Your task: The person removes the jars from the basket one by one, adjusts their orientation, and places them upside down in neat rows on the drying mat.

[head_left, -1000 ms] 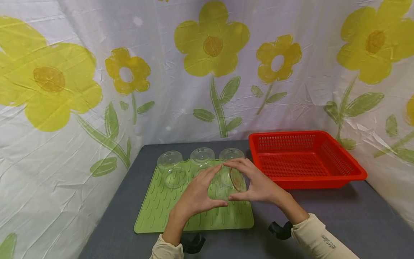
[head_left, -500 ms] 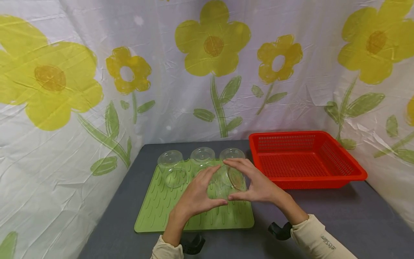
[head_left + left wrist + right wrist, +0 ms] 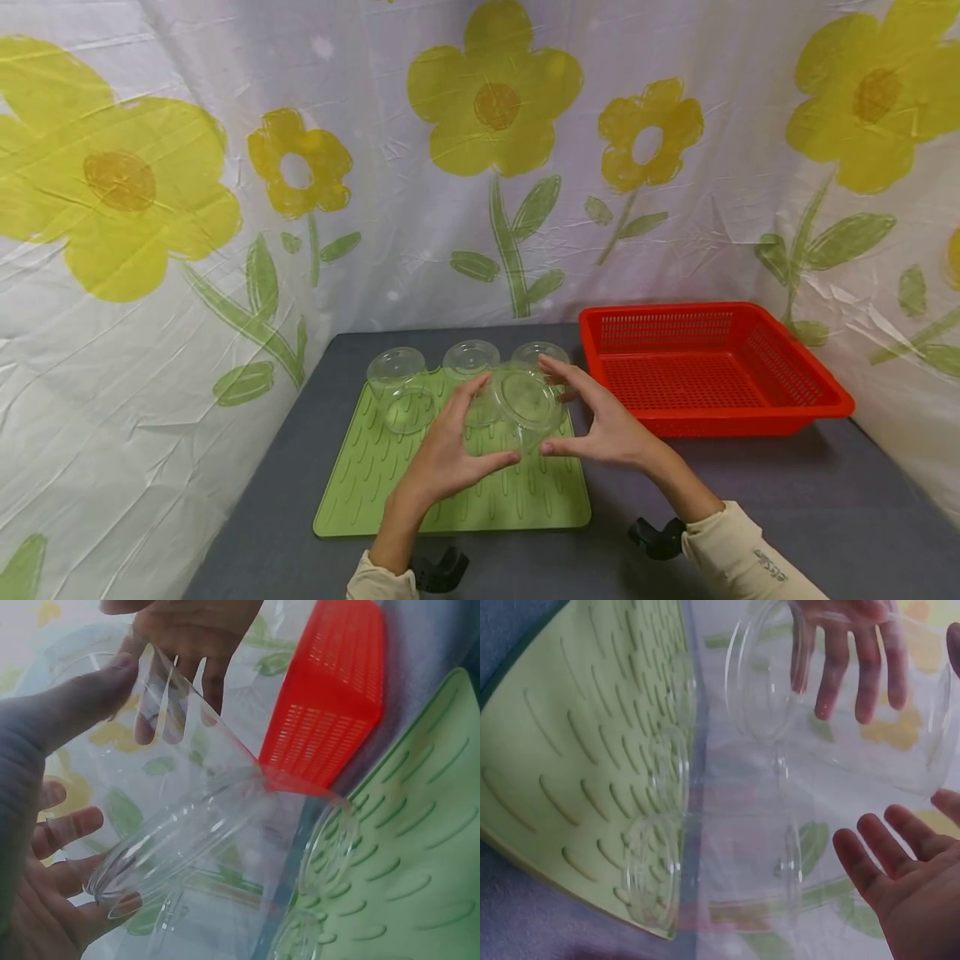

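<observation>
Over the green mat [image 3: 375, 492], a clear round container [image 3: 527, 400] is tilted, one round end facing up toward the head camera. My left hand [image 3: 442, 458] grips it; in the left wrist view, the thumb lies near one end and the fingers [image 3: 116, 906] reach the thick rim at the other. My right hand [image 3: 603, 429] is spread on the right side, fingers and thumb apart. The right wrist view shows a gap between most of these fingers [image 3: 866, 836] and the container wall. Behind it on the mat stand three similar containers [image 3: 397, 387], the right one partly hidden by my fingers.
A red perforated basket [image 3: 712, 412] sits at the back right of the dark table [image 3: 277, 508]. A white curtain with yellow flowers [image 3: 420, 267] rises behind the table. Black wrist mounts [image 3: 658, 537] hang below both wrists.
The container has turned so its round end now faces up toward the head camera. My hands have parted slightly; their fingertips met over it before.
</observation>
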Demonstrator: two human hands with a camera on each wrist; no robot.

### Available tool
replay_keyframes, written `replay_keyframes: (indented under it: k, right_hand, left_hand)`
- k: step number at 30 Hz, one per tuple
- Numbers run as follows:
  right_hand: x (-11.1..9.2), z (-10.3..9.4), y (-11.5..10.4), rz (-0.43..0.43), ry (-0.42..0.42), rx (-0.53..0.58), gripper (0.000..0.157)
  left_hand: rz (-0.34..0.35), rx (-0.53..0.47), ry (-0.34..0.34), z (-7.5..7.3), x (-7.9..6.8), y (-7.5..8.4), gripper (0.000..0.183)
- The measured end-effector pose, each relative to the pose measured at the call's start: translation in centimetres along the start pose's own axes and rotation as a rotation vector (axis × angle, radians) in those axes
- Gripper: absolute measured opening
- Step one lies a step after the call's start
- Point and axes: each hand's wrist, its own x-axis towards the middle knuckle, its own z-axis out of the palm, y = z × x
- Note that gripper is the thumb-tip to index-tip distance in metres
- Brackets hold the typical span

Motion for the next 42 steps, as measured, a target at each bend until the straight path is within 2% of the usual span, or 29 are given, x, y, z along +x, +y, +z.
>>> replay_keyframes:
  k: [9, 18, 29, 42]
  right_hand:
    - [-0.2, 0.5, 0.2, 0.017, -0.002, 0.128, 0.101]
    - [-0.6, 1.3, 0.3, 0.055, 0.01, 0.189, 0.102]
    - [-0.4, 2.2, 0.8, 0.017, 0.059, 0.308, 0.099]
    - [-0.3, 2.3, 0.6, 0.024, 0.066, 0.342, 0.093]
  left_hand:
    - [0.004, -0.124, 0.02, 0.5, -0.3, -0.1, 0.105]
    - [0.012, -0.158, 0.02, 0.9, -0.3, -0.2, 0.103]
    - [0.017, -0.223, 0.009, 1.8, -0.2, -0.4, 0.103]
    - [-0.034, -0.255, 0.002, 2.2, -0.3, -0.6, 0.102]
